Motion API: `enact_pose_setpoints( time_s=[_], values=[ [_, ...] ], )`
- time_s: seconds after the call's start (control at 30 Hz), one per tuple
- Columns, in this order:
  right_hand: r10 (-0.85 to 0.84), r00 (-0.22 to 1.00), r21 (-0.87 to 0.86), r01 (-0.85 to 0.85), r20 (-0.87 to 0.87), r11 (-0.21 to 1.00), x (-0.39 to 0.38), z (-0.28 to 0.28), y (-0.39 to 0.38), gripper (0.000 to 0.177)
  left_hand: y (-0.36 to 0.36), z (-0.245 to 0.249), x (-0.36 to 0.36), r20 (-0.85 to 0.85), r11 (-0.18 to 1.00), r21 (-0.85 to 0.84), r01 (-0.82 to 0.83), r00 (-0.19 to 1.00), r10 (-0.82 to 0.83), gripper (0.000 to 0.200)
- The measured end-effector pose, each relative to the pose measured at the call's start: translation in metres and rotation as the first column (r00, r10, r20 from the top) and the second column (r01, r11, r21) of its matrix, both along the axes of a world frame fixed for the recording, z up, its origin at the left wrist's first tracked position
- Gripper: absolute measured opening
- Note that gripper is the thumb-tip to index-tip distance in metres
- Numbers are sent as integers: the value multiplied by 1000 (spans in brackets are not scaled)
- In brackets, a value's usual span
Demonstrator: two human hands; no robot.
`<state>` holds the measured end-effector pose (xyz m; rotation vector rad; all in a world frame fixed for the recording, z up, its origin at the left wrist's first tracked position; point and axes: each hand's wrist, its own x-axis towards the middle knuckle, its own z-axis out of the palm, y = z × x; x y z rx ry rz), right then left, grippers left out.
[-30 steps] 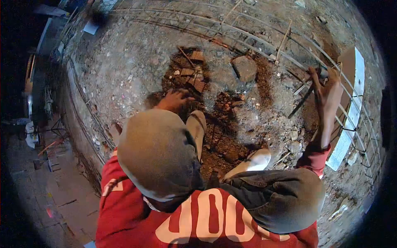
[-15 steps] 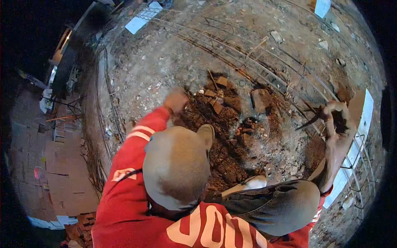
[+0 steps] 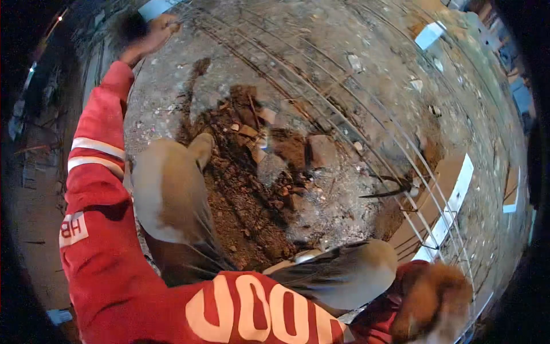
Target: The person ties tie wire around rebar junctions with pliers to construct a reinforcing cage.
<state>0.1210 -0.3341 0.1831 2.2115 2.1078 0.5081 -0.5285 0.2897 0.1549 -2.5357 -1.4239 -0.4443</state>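
My left hand (image 3: pixel 160 33) is stretched far forward at the upper left, fingers curled, next to a pale board (image 3: pixel 157 7). What it holds, if anything, does not show. Low on the right, my right hand (image 3: pixel 438 301) is smeared by motion, close beside my knee and the rebar cage. A dark tool with curved, pincer-like handles (image 3: pixel 389 186) lies at the rebar cage (image 3: pixel 372 123), away from both hands. Between my feet is dug, reddish-brown soil (image 3: pixel 240 223) with broken brick pieces (image 3: pixel 247 131) at its far end.
The long rebar cage runs diagonally across the ground from the top to the lower right. A white-edged board (image 3: pixel 444 226) lies under its near end. Another pale block (image 3: pixel 429 35) sits at the upper right. Stones and rubble (image 3: pixel 355 63) are scattered around.
My left hand has swung forward and left from beside the soil. My right hand has drawn back from the curved tool toward my body, leaving it at the cage. The view has shifted.
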Motion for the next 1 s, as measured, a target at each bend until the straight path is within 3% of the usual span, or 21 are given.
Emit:
enact_pose_setpoints(
  time_s=[0.03,0.07,0.13,0.2,0.27,0.33,0.37,0.43,0.47,0.5,0.53,0.6,0.63,0.67,0.73,0.77,0.8,0.83,0.87,0.93,1.0],
  values=[
    [6,1000,-8,-6,4,1000,-34,5,99,29,-2,2,11,50,995,-93,-32,998,37,34],
    [281,947,146,-259,-154,955,-64,-3,179,30,0,12,12,91,985,-157,-67,992,82,36],
    [762,575,497,-588,-299,638,-140,-5,290,31,2,12,10,186,953,-298,-56,976,115,40],
    [473,739,455,-252,-480,854,-161,-38,347,33,7,12,14,291,908,-418,-3,947,137,45],
    [-15,175,-34,-106,-984,994,-207,-20,423,62,8,12,21,308,923,-368,111,951,9,41],
    [-116,340,-207,-245,-933,947,-241,-18,495,69,24,12,14,409,866,-407,289,906,-110,42],
    [-26,444,-167,-282,-896,945,-270,-15,525,70,38,11,11,500,776,-448,444,844,-195,43],
    [53,553,-143,-304,-831,942,-319,-19,578,71,65,25,10,400,770,-473,428,883,-245,45],
    [61,396,-104,-382,-916,918,-334,-28,602,68,77,30,8,283,776,-501,384,920,-272,47],
    [69,222,-39,-449,-973,893,-342,-36,621,66,97,11,-10,318,773,-334,539,837,-446,52],
    [73,231,-34,-427,-970,904,-338,-47,636,66,109,17,-16,319,764,-322,559,824,-469,52],
    [445,-36,385,-567,-895,728,-322,-61,657,53,127,34,-25,577,455,-601,657,750,-323,27],
    [439,271,339,-348,-856,874,-331,-54,658,32,145,9,-51,621,546,-465,697,697,-360,32],
    [428,289,334,-320,-857,886,-328,-39,658,32,157,4,-67,625,522,-464,716,682,-381,32],
    [487,791,375,-353,-369,857,-307,4,653,27,176,-3,-76,477,676,-147,722,650,-591,38],
    [351,854,359,-212,-384,909,-300,25,649,23,171,-7,-68,489,638,-159,753,622,-612,38],
    [206,895,338,-67,-396,939,-290,45,646,22,161,-10,-60,692,699,-395,595,694,-199,39],
    [256,934,351,-159,-250,923,-273,65,642,23,158,-13,-53,702,624,-647,438,661,265,41],
    [308,946,342,-257,-102,904,-255,79,635,25,163,-18,-50,697,594,-660,460,670,256,41],
    [374,796,391,-190,-475,901,-234,93,621,23,174,-24,-46,722,327,-663,673,691,42,39],
    [246,850,324,-95,-466,941,-216,101,613,19,169,-18,-25,737,262,-656,708,675,21,37]
  ],
)
